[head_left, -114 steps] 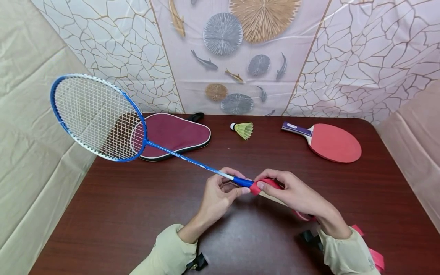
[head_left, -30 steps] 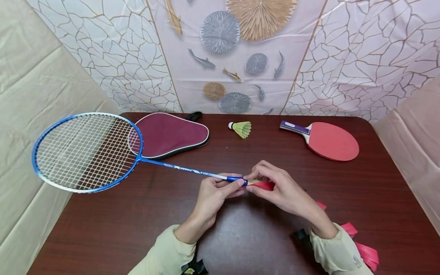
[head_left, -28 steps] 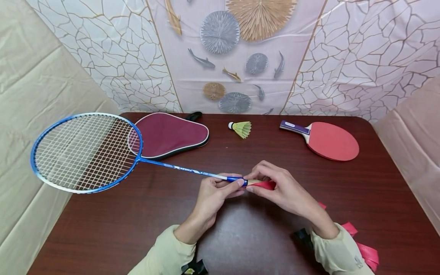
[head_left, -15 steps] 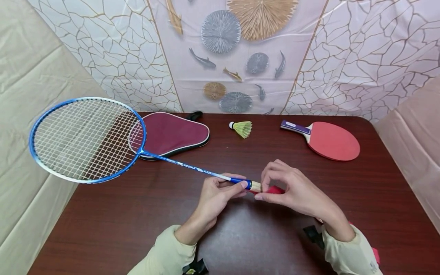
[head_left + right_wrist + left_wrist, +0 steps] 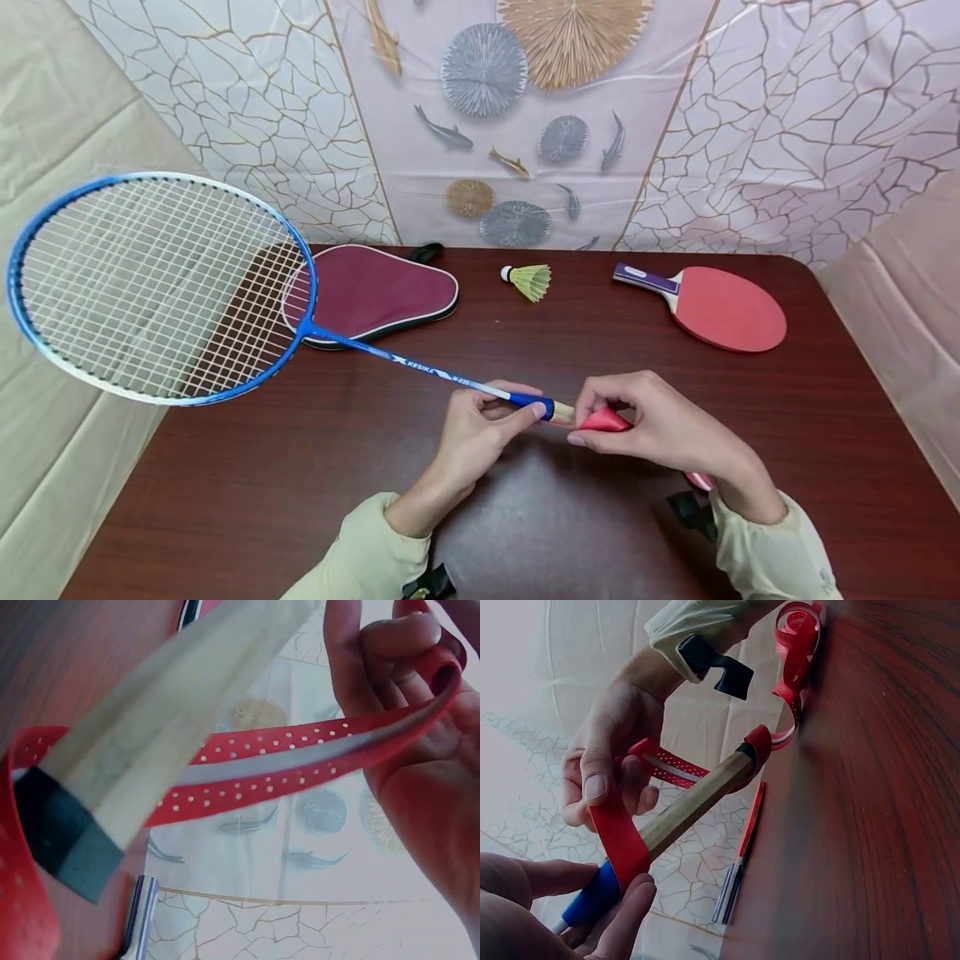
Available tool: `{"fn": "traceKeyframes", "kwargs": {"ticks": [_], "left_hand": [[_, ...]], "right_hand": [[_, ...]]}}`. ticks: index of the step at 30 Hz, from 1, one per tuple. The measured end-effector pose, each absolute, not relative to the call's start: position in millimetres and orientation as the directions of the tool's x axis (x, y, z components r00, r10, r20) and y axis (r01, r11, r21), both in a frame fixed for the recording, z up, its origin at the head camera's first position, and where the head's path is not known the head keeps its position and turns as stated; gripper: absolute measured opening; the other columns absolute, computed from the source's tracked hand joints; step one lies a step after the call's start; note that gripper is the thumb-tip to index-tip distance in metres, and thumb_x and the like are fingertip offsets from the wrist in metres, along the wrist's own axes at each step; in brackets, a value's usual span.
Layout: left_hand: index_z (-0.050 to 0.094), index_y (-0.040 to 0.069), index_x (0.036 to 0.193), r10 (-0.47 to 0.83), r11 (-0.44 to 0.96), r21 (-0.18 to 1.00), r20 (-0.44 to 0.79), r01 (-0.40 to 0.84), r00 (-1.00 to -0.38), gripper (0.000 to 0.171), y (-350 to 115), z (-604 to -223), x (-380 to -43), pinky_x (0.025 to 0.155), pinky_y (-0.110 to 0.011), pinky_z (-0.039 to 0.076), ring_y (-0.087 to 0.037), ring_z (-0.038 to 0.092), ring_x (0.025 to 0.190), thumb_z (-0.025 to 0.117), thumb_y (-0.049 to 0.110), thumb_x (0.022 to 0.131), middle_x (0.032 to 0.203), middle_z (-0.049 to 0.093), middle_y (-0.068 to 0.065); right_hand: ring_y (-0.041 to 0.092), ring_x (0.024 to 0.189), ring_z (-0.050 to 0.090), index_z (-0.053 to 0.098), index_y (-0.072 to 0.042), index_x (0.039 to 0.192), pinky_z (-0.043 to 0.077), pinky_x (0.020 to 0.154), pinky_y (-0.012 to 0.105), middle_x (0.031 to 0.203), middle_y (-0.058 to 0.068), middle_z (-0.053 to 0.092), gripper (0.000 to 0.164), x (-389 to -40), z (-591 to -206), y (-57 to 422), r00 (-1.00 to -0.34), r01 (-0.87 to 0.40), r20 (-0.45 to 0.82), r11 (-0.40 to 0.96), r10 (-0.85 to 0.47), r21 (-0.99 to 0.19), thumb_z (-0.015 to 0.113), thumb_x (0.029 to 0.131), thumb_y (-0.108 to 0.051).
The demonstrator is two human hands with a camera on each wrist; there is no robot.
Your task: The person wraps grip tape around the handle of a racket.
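Note:
A blue and white badminton racket [image 5: 420,367] is held above the table, its strung head pointing left. My left hand [image 5: 472,442] pinches it at the blue cone [image 5: 594,896] above the handle. The wooden handle [image 5: 697,796] is mostly bare, with a dark butt end [image 5: 64,832]. My right hand [image 5: 667,421] pinches a red perforated grip tape [image 5: 622,836] just right of the cone. The tape's near end lies at the cone's lower edge, under my left fingertips. Its slack runs behind the handle, around the butt and down in loose curls.
A maroon paddle case [image 5: 382,292] lies at the back left of the dark wooden table [image 5: 285,500], partly behind the racket head. A yellow shuttlecock [image 5: 529,282] lies back centre. A red table tennis paddle [image 5: 731,308] lies back right. Patterned cloth [image 5: 510,167] hangs behind.
My right hand has drawn right and slightly down with the tape, baring wood beside the cone. The racket head has risen and swung left, while my left hand keeps its hold.

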State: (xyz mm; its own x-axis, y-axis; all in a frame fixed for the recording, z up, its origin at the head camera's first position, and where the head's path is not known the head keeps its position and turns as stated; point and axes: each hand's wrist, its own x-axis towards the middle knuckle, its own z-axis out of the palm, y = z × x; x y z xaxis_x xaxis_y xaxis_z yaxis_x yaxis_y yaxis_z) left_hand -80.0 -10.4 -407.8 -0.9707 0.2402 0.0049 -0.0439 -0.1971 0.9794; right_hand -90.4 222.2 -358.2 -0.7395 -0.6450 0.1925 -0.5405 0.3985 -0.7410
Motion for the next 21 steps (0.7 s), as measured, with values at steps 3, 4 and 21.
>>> {"fn": "traceKeyframes", "kwargs": {"ticks": [3,4,21], "left_hand": [[0.074,0.004,0.102,0.247,-0.182,0.983,0.010,-0.036,-0.969,0.020,-9.7,-407.2,-79.1,0.079,-0.032,0.057,-0.023,0.071,0.091,0.079,0.009,0.083,0.096,0.073,-0.011],[0.074,0.004,0.102,0.250,-0.182,0.983,0.008,-0.039,-0.968,0.021,-9.5,-406.9,-78.8,0.079,-0.033,0.057,-0.024,0.071,0.092,0.079,0.009,0.083,0.096,0.073,-0.011],[0.074,0.001,0.102,0.295,-0.121,0.992,-0.009,-0.047,-0.955,0.021,-8.3,-408.7,-78.4,0.067,-0.024,0.054,-0.021,0.071,0.088,0.078,0.010,0.084,0.095,0.073,-0.009]], "right_hand": [[0.007,0.062,0.048,0.063,-0.029,0.087,0.040,0.051,0.023,0.068,-0.011,0.046,0.021,-91.7,-360.1,225.6,-0.743,-0.526,0.206,0.365,-0.637,-0.768,0.082,0.082,-0.021],[0.009,0.062,0.048,0.063,-0.028,0.087,0.041,0.051,0.024,0.069,-0.010,0.046,0.021,-92.0,-360.6,226.3,-0.745,-0.517,0.209,0.350,-0.633,-0.781,0.082,0.081,-0.019],[0.004,0.068,0.054,0.072,-0.031,0.086,0.042,0.055,0.020,0.079,-0.016,0.061,0.018,-94.1,-357.4,219.7,-0.808,-0.556,0.328,0.452,-0.489,-0.697,0.085,0.077,-0.022]]}}
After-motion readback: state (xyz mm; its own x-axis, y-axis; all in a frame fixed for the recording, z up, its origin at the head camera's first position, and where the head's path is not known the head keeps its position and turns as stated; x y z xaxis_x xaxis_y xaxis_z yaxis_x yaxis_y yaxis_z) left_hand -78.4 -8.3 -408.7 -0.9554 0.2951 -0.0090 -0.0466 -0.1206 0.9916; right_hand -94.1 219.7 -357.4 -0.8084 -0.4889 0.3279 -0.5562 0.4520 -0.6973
